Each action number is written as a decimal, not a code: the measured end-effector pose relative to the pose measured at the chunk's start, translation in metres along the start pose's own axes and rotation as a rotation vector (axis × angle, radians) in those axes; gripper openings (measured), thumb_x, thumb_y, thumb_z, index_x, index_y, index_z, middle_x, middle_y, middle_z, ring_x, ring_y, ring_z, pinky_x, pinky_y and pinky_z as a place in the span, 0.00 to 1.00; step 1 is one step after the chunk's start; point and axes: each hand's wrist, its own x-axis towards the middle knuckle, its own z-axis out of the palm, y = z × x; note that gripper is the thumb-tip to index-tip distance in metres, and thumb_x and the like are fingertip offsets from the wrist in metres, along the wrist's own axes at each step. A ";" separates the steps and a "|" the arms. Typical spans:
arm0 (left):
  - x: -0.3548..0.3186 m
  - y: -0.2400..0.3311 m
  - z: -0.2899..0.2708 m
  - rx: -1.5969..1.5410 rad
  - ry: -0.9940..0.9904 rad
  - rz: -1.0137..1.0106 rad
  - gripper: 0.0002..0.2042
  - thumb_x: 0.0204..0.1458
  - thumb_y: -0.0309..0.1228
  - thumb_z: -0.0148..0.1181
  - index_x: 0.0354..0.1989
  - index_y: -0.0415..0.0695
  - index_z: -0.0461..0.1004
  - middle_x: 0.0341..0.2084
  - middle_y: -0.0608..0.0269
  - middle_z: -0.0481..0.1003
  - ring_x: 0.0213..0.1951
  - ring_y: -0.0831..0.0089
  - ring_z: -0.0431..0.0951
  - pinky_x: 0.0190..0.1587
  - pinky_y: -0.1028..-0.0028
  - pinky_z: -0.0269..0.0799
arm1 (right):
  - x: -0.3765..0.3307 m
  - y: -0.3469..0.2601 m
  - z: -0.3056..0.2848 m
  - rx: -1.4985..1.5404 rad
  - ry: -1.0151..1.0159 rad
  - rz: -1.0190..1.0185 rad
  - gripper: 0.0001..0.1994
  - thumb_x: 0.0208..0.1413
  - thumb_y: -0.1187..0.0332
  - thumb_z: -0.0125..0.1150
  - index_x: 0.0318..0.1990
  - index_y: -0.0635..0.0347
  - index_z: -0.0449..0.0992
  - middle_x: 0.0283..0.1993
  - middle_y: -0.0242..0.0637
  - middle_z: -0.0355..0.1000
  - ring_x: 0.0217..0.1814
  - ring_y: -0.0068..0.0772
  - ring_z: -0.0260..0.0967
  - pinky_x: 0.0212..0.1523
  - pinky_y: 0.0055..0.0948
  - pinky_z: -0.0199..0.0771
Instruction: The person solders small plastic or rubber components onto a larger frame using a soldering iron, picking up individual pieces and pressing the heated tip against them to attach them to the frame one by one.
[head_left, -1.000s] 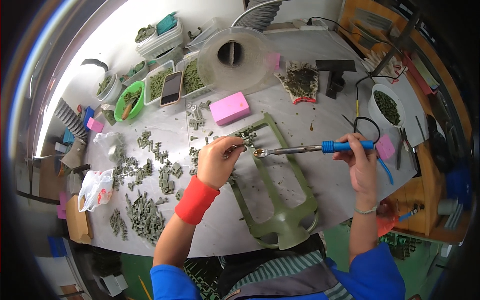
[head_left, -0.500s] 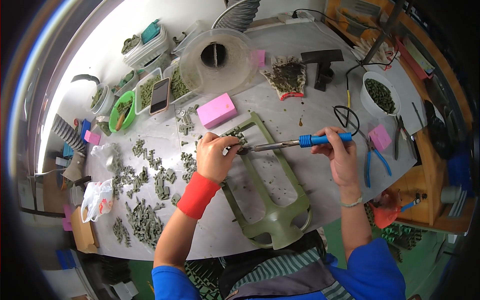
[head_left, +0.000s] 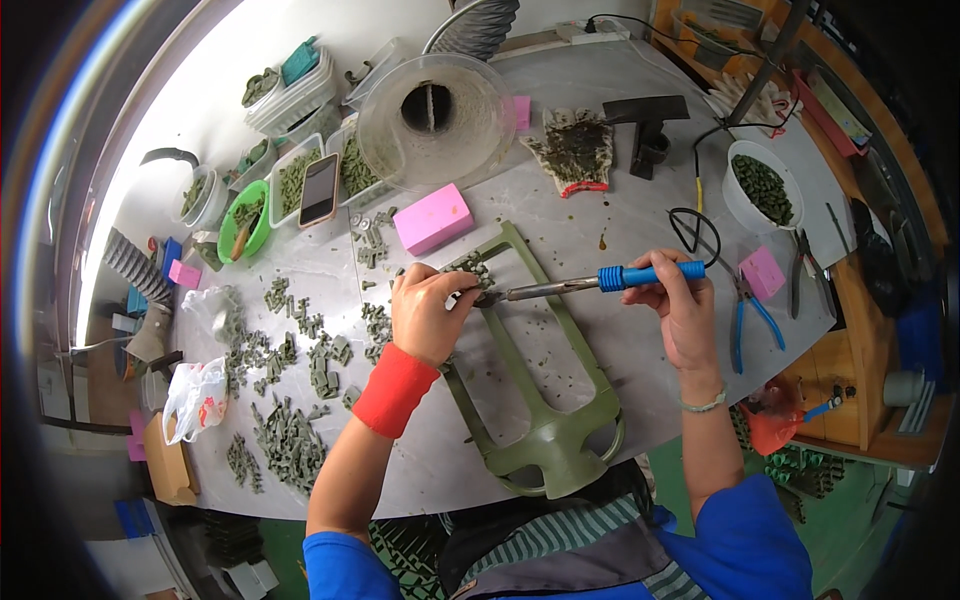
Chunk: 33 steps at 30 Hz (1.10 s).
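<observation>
My right hand is closed round the blue handle of a soldering iron, whose metal barrel points left. Opposite it, my left hand, with a red wristband, pinches a small dark green piece right by the iron's tip. The fingers partly cover that piece, so its shape is unclear. Both hands are over the far left part of an olive-green plastic frame with two long openings, which lies on the grey table. Small green parts are bunched just beyond my left fingertips.
Heaps of small green parts cover the left of the table. A pink block and a clear round tub stand beyond the frame. At the right are a white bucket of green pieces, blue-handled pliers and the iron's cord.
Almost nothing differs. Both hands, the soldering iron and the green frame keep nearly the same places, and both grips are unchanged.
</observation>
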 end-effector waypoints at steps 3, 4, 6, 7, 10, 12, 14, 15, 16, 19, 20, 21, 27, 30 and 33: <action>-0.001 -0.002 0.002 0.000 -0.009 0.007 0.07 0.41 0.30 0.68 0.30 0.51 0.81 0.23 0.70 0.78 0.33 0.68 0.72 0.41 0.68 0.64 | -0.001 0.001 0.001 0.002 0.006 -0.002 0.11 0.62 0.65 0.54 0.36 0.65 0.75 0.32 0.37 0.75 0.28 0.25 0.75 0.34 0.25 0.80; -0.001 -0.003 0.002 -0.001 -0.017 0.006 0.07 0.41 0.30 0.68 0.30 0.51 0.81 0.23 0.70 0.78 0.33 0.68 0.72 0.41 0.68 0.64 | -0.001 0.001 0.001 0.001 0.006 -0.001 0.11 0.62 0.65 0.54 0.36 0.65 0.75 0.32 0.37 0.75 0.28 0.25 0.75 0.34 0.25 0.80; -0.001 -0.003 0.001 0.012 -0.016 0.007 0.07 0.40 0.30 0.69 0.30 0.50 0.81 0.23 0.69 0.78 0.33 0.68 0.72 0.40 0.68 0.65 | 0.000 0.000 0.004 -0.007 0.009 -0.008 0.10 0.62 0.66 0.54 0.37 0.66 0.75 0.32 0.38 0.75 0.28 0.26 0.75 0.33 0.25 0.80; -0.002 -0.004 -0.001 0.026 -0.016 0.008 0.08 0.40 0.30 0.70 0.31 0.49 0.82 0.24 0.68 0.77 0.32 0.68 0.73 0.40 0.68 0.66 | -0.001 -0.004 0.005 -0.003 0.000 -0.006 0.10 0.62 0.66 0.54 0.37 0.66 0.75 0.32 0.38 0.75 0.28 0.26 0.75 0.33 0.25 0.80; -0.003 -0.006 -0.001 0.021 -0.017 0.027 0.06 0.41 0.31 0.68 0.30 0.50 0.81 0.24 0.71 0.79 0.34 0.68 0.72 0.41 0.68 0.63 | -0.007 -0.022 -0.001 -0.109 0.046 -0.044 0.10 0.61 0.67 0.54 0.37 0.67 0.74 0.31 0.38 0.75 0.26 0.26 0.74 0.30 0.24 0.79; -0.001 -0.004 0.001 0.001 -0.033 0.021 0.07 0.42 0.31 0.68 0.31 0.49 0.81 0.26 0.69 0.79 0.35 0.68 0.72 0.43 0.68 0.64 | -0.010 -0.032 -0.005 -0.110 0.040 -0.036 0.10 0.61 0.67 0.55 0.37 0.67 0.74 0.31 0.37 0.74 0.26 0.26 0.74 0.30 0.24 0.79; 0.004 -0.004 -0.004 -0.044 0.016 0.084 0.07 0.45 0.31 0.68 0.33 0.46 0.80 0.27 0.66 0.79 0.32 0.67 0.73 0.41 0.69 0.69 | -0.012 -0.035 -0.007 -0.109 0.057 -0.023 0.10 0.61 0.66 0.55 0.36 0.66 0.74 0.31 0.38 0.74 0.25 0.26 0.73 0.29 0.24 0.78; 0.010 -0.013 -0.005 -0.043 0.021 0.083 0.07 0.45 0.31 0.68 0.33 0.46 0.80 0.27 0.66 0.79 0.32 0.67 0.73 0.41 0.69 0.69 | -0.011 -0.034 -0.009 -0.110 0.053 -0.026 0.10 0.61 0.66 0.55 0.36 0.66 0.74 0.31 0.38 0.74 0.25 0.26 0.73 0.29 0.24 0.78; 0.013 -0.028 -0.009 -0.185 0.095 -0.082 0.06 0.47 0.31 0.66 0.33 0.45 0.79 0.27 0.63 0.79 0.31 0.65 0.74 0.38 0.68 0.70 | -0.012 -0.035 -0.010 -0.098 0.040 -0.017 0.10 0.61 0.66 0.54 0.36 0.66 0.74 0.31 0.38 0.74 0.25 0.26 0.73 0.28 0.25 0.78; 0.017 -0.101 -0.024 -0.177 0.157 -0.386 0.09 0.51 0.34 0.63 0.35 0.41 0.77 0.27 0.56 0.78 0.28 0.59 0.75 0.34 0.64 0.73 | -0.014 -0.037 -0.006 -0.087 0.011 -0.013 0.11 0.61 0.66 0.54 0.35 0.66 0.74 0.31 0.39 0.74 0.25 0.27 0.73 0.28 0.25 0.78; 0.016 -0.118 -0.027 -0.174 0.163 -0.386 0.09 0.51 0.34 0.63 0.35 0.41 0.77 0.27 0.56 0.78 0.28 0.59 0.75 0.34 0.64 0.73 | -0.014 -0.038 -0.005 -0.085 0.000 -0.005 0.11 0.61 0.65 0.54 0.34 0.66 0.74 0.31 0.39 0.74 0.25 0.27 0.73 0.28 0.26 0.78; 0.016 -0.130 -0.028 -0.031 0.061 -0.434 0.12 0.50 0.35 0.64 0.37 0.41 0.76 0.29 0.54 0.77 0.30 0.57 0.76 0.35 0.63 0.73 | -0.015 -0.039 -0.004 -0.087 -0.007 0.000 0.11 0.61 0.65 0.54 0.34 0.65 0.74 0.31 0.39 0.74 0.24 0.27 0.73 0.28 0.26 0.79; 0.005 -0.142 -0.016 0.217 -0.050 -0.335 0.17 0.48 0.40 0.65 0.39 0.41 0.72 0.35 0.46 0.73 0.36 0.48 0.75 0.39 0.59 0.72 | -0.018 -0.040 -0.002 -0.095 0.023 -0.025 0.12 0.61 0.65 0.54 0.33 0.66 0.74 0.31 0.39 0.73 0.24 0.27 0.72 0.27 0.25 0.78; -0.007 -0.151 -0.024 0.249 0.021 -0.344 0.12 0.50 0.33 0.62 0.37 0.42 0.67 0.32 0.49 0.75 0.34 0.49 0.76 0.38 0.59 0.72 | -0.017 -0.043 -0.002 -0.104 0.029 -0.035 0.11 0.61 0.65 0.54 0.33 0.66 0.73 0.31 0.40 0.73 0.24 0.27 0.72 0.27 0.25 0.78; -0.027 -0.165 -0.039 0.158 0.102 -0.381 0.12 0.50 0.29 0.60 0.40 0.44 0.66 0.27 0.52 0.77 0.31 0.50 0.77 0.35 0.60 0.73 | -0.019 -0.046 0.001 -0.105 0.023 -0.040 0.12 0.61 0.65 0.54 0.34 0.66 0.74 0.31 0.40 0.73 0.25 0.27 0.72 0.28 0.25 0.78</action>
